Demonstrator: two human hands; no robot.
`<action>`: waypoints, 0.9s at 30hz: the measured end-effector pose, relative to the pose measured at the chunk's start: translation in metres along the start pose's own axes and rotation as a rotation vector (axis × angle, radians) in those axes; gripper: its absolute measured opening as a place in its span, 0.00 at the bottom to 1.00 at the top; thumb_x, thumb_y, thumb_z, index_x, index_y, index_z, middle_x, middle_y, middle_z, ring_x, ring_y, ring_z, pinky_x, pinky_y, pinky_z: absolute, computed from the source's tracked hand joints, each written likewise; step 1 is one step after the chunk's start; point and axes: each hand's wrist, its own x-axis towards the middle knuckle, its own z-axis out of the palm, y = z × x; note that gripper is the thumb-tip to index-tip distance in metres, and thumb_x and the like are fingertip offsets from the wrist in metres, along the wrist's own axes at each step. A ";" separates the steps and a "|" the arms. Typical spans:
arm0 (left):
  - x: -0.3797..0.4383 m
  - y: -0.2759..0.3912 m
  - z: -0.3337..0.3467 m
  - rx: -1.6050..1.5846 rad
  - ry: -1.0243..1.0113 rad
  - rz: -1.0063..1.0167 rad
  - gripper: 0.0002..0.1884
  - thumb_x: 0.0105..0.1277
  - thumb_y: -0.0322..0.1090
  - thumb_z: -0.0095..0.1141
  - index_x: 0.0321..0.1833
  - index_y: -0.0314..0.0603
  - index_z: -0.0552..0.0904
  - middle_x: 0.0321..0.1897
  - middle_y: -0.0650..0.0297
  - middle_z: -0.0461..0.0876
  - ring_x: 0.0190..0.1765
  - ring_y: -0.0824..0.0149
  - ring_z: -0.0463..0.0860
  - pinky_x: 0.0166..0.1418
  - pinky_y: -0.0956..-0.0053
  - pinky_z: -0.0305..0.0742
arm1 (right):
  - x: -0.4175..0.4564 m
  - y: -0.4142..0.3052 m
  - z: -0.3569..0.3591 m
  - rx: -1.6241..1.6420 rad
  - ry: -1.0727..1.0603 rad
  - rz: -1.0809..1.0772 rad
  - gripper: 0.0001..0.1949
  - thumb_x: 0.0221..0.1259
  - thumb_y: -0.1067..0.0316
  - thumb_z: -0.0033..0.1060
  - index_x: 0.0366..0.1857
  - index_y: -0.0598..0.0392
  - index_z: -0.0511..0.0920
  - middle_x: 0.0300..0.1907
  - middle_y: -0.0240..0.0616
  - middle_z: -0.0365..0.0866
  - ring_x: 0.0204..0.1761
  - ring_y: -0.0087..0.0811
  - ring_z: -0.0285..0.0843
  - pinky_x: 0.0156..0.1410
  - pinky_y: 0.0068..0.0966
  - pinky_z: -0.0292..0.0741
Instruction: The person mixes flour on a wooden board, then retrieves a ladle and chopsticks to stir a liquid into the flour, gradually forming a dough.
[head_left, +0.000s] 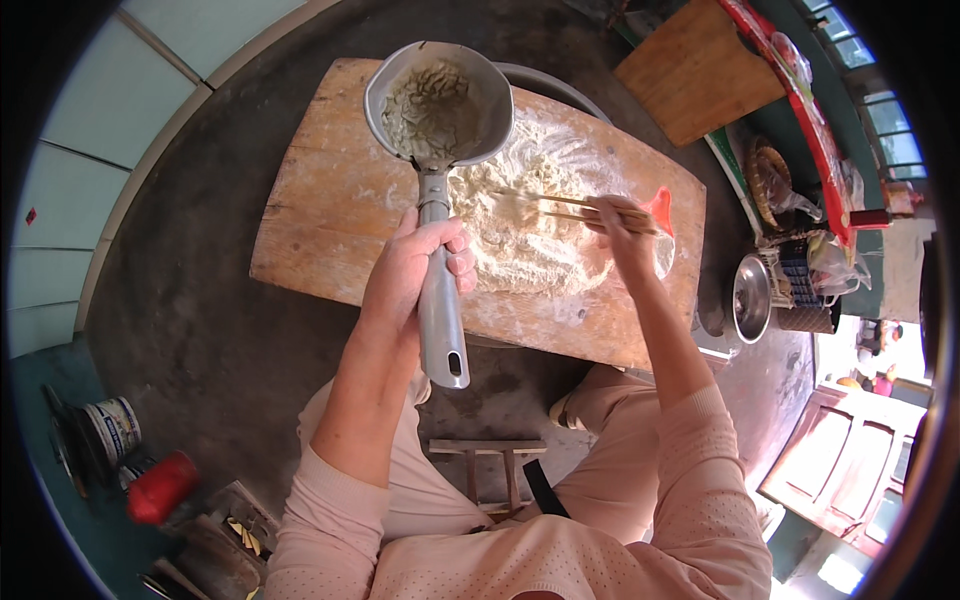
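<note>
My left hand (420, 262) grips the handle of a metal saucepan (442, 300), holding it up over the near-left part of a wooden board (322, 187). Wet residue coats the pan's inside. My right hand (619, 225) holds a pair of wooden chopsticks (559, 200), their tips blurred over a spread heap of flour (525, 255) with rough clumps in it. A red-and-white container (660, 217), perhaps a scoop, lies beside my right hand, partly hidden by it. Flour whitens the fingers of my left hand.
Behind the board shows the rim of a large round vessel (559, 82). A wooden panel (697, 71) leans at the upper right, near a wicker basket (769, 180) and a metal bowl (751, 298). A low wooden stool (487, 447) stands between my legs. A red object (161, 487) lies at the lower left.
</note>
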 end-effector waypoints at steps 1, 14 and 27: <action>-0.001 0.000 0.000 0.031 -0.008 0.002 0.06 0.68 0.31 0.44 0.43 0.51 0.63 0.23 0.71 0.65 0.19 0.77 0.66 0.16 0.82 0.63 | -0.008 -0.010 -0.010 -0.021 0.024 0.001 0.06 0.64 0.74 0.54 0.39 0.66 0.78 0.35 0.43 0.83 0.38 0.31 0.84 0.45 0.24 0.83; 0.000 -0.002 0.003 0.001 -0.002 -0.019 0.06 0.68 0.29 0.43 0.43 0.50 0.63 0.25 0.70 0.65 0.21 0.78 0.67 0.18 0.83 0.65 | -0.023 0.039 -0.029 -0.022 0.248 0.028 0.06 0.65 0.72 0.55 0.38 0.63 0.80 0.33 0.37 0.83 0.36 0.25 0.83 0.41 0.21 0.80; 0.010 -0.008 -0.003 -0.070 -0.088 -0.042 0.08 0.67 0.27 0.47 0.39 0.43 0.61 0.25 0.67 0.68 0.24 0.76 0.69 0.23 0.79 0.67 | -0.038 0.039 0.032 0.054 0.001 0.001 0.06 0.64 0.77 0.51 0.39 0.64 0.80 0.33 0.37 0.82 0.38 0.30 0.84 0.42 0.24 0.83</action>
